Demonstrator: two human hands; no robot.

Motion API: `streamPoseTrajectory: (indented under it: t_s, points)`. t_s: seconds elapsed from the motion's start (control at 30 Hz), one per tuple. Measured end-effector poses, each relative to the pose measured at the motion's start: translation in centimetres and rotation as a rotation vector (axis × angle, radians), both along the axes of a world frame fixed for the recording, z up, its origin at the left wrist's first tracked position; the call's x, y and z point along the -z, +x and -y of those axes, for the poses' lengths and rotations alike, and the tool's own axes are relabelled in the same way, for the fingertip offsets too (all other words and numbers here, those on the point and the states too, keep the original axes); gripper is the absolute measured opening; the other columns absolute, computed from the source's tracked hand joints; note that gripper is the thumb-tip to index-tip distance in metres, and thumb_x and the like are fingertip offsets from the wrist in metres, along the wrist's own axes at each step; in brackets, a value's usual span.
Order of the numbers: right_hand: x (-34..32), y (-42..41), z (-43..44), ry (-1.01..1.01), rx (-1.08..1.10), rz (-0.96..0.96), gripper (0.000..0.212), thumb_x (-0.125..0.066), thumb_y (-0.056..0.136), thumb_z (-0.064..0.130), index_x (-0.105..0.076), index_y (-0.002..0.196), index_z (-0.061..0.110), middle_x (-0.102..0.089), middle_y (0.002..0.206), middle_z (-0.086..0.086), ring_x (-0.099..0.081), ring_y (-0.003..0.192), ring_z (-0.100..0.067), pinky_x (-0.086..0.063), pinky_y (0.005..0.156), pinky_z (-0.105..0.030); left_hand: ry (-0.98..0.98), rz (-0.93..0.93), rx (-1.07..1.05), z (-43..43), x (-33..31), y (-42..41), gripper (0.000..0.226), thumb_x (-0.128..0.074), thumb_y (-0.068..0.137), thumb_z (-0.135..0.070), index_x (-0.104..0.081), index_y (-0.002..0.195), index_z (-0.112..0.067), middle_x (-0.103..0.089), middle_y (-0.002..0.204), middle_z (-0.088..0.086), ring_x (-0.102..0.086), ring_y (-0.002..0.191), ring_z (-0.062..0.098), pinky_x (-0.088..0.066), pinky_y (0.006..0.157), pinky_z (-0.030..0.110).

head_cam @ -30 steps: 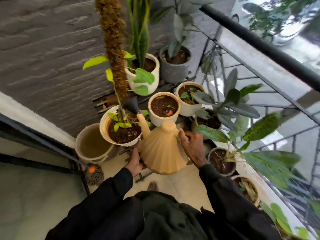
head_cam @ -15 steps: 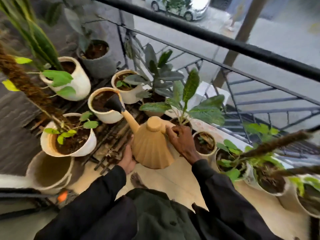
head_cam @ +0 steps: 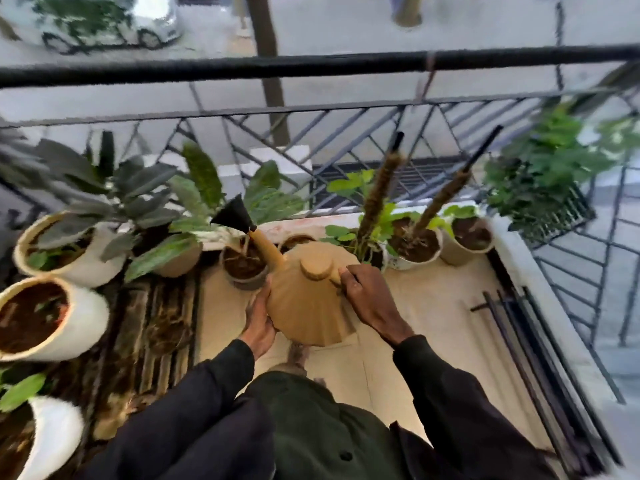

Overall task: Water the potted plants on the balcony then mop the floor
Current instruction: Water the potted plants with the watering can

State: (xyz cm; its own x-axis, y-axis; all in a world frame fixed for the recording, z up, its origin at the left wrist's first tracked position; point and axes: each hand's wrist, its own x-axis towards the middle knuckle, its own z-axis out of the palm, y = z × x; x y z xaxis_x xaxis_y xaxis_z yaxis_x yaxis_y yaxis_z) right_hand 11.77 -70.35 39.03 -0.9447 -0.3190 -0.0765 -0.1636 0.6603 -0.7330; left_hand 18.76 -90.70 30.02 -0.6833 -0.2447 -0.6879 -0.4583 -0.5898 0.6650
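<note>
Left of our left grip (head_cam: 258, 320) stand round white ceramic pots (head_cam: 83, 317) of dark soil. That grip lies flat, fingers straight, against the tan ribbed plastic watering can (head_cam: 308, 303), which we hold between both grips above the beige floor tiles (head_cam: 433, 306), black rose (head_cam: 233, 214) raised ahead. Our right grip (head_cam: 367, 296) is clamped round the can's handle.

Beige floor (head_cam: 433, 323): pots (head_cam: 414, 263) along far edge, black rods (head_cam: 512, 327) right.

Watering can (head_cam: 304, 306) before the pots (head_cam: 410, 262) — railing (head_cam: 311, 68) behind.
</note>
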Motion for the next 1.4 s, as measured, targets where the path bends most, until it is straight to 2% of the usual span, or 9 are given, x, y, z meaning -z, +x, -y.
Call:
streamPoseTrajectory:
  t_s: [0.13, 0.4, 0.5, 0.6, 0.67, 0.83, 0.97, 1.17, 1.4]
  points:
    - [0.3, 0.8, -3.8, -0.061, 0.268, -0.006, 0.040, -0.046, 0.093, 0.031, -0.041, 0.054, 0.022, -0.046, 0.056, -0.002, -0.041, 0.058, -0.021, -0.024, 0.057, -0.039, 0.039, -0.005, 0.205, -3.0, 0.3, -3.7, 0.054, -0.064, 0.091, -0.056, -0.061, 0.136, -0.026, -0.069, 0.133, 0.006, -0.063, 0.125, 0.028, -0.047, 0.111, 0.056]
    - [1.7, 2.2, -10.0, -0.118, 0.674, -0.061, 0.039, -0.054, 0.090, 0.031, -0.063, 0.060, 0.007, -0.060, 0.060, -0.008, -0.053, 0.059, -0.028, -0.041, 0.059, -0.046, 0.062, 0.034, 0.615, -9.1, 1.3, -11.4, 0.046, -0.058, 0.100, -0.047, -0.058, 0.141, -0.025, -0.068, 0.134, 0.006, -0.061, 0.126, 0.029, -0.046, 0.111, 0.055]
    - [2.2, 3.6, -12.2, -0.135, 0.821, -0.106, 0.040, -0.056, 0.088, 0.037, -0.061, 0.056, 0.014, -0.059, 0.056, 0.002, -0.052, 0.055, -0.021, -0.040, 0.052, -0.036, -0.001, 0.067, 0.786, -11.8, 1.1, -13.4, 0.042, -0.053, 0.103, -0.042, -0.059, 0.138, -0.020, -0.068, 0.122, 0.006, -0.061, 0.112, 0.027, -0.054, 0.092, 0.047]
    - [2.6, 5.2, -14.2, -0.177, 0.989, -0.121, 0.038, -0.048, 0.083, 0.051, -0.056, 0.054, 0.028, -0.053, 0.052, 0.019, -0.048, 0.051, -0.003, -0.035, 0.051, -0.018, -0.066, 0.087, 0.952, -15.6, 0.7, -15.0, 0.038, -0.048, 0.105, -0.036, -0.059, 0.135, -0.015, -0.064, 0.111, 0.005, -0.058, 0.096, 0.023, -0.049, 0.074, 0.036]
    - [3.2, 6.2, -15.9, -0.231, 1.110, -0.130, 0.040, -0.048, 0.082, 0.051, -0.058, 0.053, 0.025, -0.055, 0.050, 0.018, -0.050, 0.048, -0.003, -0.036, 0.051, -0.016, -0.094, 0.079, 1.018, -18.9, 0.7, -15.6, 0.036, -0.047, 0.106, -0.034, -0.059, 0.134, -0.014, -0.063, 0.105, 0.004, -0.056, 0.089, 0.021, -0.047, 0.069, 0.034]
    - [5.3, 8.5, -21.5, -0.263, 1.343, -0.216, 0.044, -0.048, 0.086, 0.048, -0.064, 0.056, 0.018, -0.057, 0.050, 0.015, -0.052, 0.047, -0.003, -0.039, 0.048, -0.017, -0.107, 0.051, 1.094, -27.9, 1.1, -16.0, 0.034, -0.051, 0.106, -0.023, -0.060, 0.136, -0.008, -0.067, 0.125, 0.009, -0.062, 0.108, 0.025, -0.049, 0.098, 0.040]
    - [6.7, 10.5, -27.3, -0.249, 1.440, -0.229, 0.045, -0.049, 0.087, 0.047, -0.064, 0.056, 0.018, -0.058, 0.051, 0.009, -0.052, 0.048, -0.007, -0.038, 0.049, -0.022, -0.173, -0.035, 1.223, -35.8, 1.1, -15.4, 0.036, -0.048, 0.107, -0.021, -0.060, 0.140, -0.014, -0.066, 0.127, 0.002, -0.058, 0.114, 0.021, -0.044, 0.098, 0.037]
    - [7.2, 12.5, -37.6, -0.198, 1.477, -0.179, 0.045, -0.050, 0.086, 0.050, -0.064, 0.055, 0.021, -0.056, 0.051, 0.012, -0.056, 0.050, -0.002, -0.031, 0.047, -0.008, -0.209, -0.094, 1.314, -47.1, 1.8, -13.7, 0.040, -0.053, 0.105, -0.018, -0.057, 0.145, -0.019, -0.060, 0.143, 0.001, -0.052, 0.133, 0.024, -0.039, 0.116, 0.044]
    - [7.2, 14.2, -49.0, -0.153, 1.519, -0.127, 0.047, -0.050, 0.084, 0.051, -0.060, 0.051, 0.019, -0.055, 0.048, 0.008, -0.051, 0.048, -0.009, -0.031, 0.049, -0.025, -0.155, -0.078, 1.389, -58.8, 2.2, -12.5, 0.045, -0.058, 0.102, -0.019, -0.053, 0.147, -0.021, -0.060, 0.144, 0.003, -0.049, 0.138, 0.029, -0.036, 0.117, 0.043]
